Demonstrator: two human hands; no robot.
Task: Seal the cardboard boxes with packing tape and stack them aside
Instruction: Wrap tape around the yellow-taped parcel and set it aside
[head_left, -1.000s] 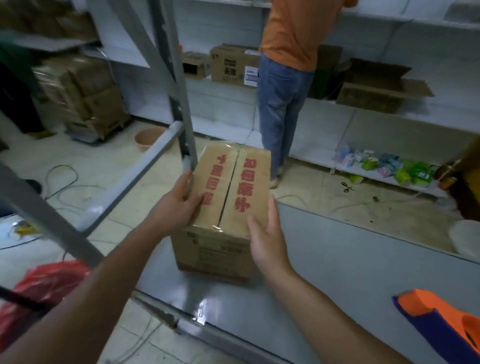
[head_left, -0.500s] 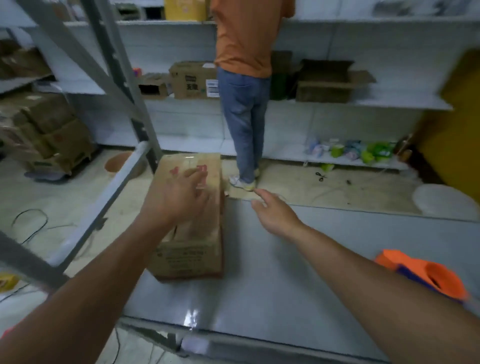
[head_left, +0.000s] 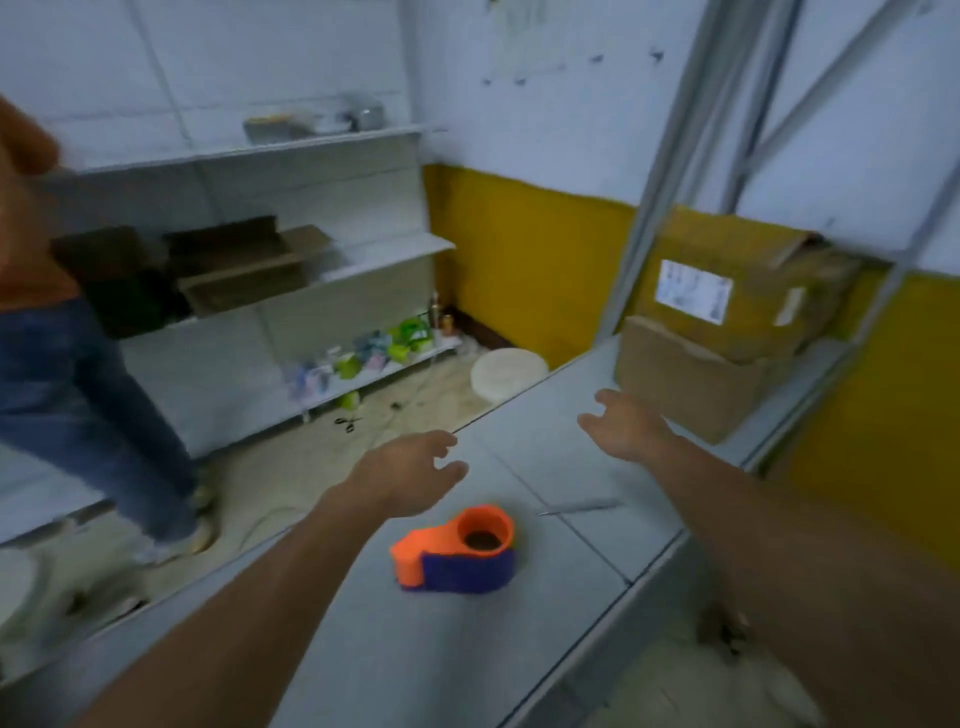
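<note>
- Clearly, in the head view both grips are empty. The left hand (head_left: 410, 475) hangs with its fingers loosely spread near the tape dispenser (head_left: 457, 556). The right hand (head_left: 631, 431) stretches, fingers spread, toward the cardboard boxes (head_left: 691, 379) without touching them.
- Those boxes sit one on another at the far right end of the surface (head_left: 519, 649); the upper, labelled one leans and has a crumpled flap.
- Judging by the dented card, they are probably stiff at the edges and soft on the panels, and their weight cannot be told. Palms low on opposite sides, near the corners, seem safest.
- The dispenser looks light and rigid, best taken round its purple body.
</note>
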